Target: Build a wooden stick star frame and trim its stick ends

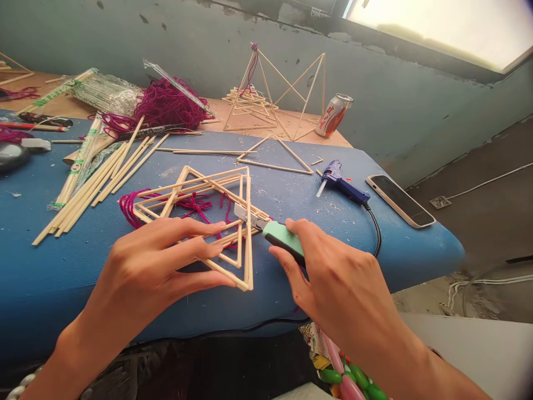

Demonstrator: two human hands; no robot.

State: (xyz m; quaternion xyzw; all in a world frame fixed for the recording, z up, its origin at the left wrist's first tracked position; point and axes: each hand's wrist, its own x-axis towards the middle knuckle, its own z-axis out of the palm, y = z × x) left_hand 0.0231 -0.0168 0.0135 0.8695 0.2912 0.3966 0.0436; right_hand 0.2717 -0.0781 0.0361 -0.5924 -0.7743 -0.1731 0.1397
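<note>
My left hand (166, 258) grips the near side of a frame of thin wooden sticks (249, 239), fingers closed on its lower sticks. The frame is built of nested triangles and rests on the blue padded table. In my right hand (328, 261) is a utility knife (283, 240) with a mint-green and black handle. Its blade reaches in among the sticks at the frame's right side; whether it touches one, I cannot tell. Purple yarn (132, 209) loops round the frame's left corner, and more strands lie inside it.
Loose sticks (108, 186) and a purple yarn heap (166, 105) lie at the left. A wooden triangle (275, 165), blue glue gun (343, 183) and phone (400, 200) lie to the right. Farther back stand a can (333, 115) and taller stick frames (306, 114).
</note>
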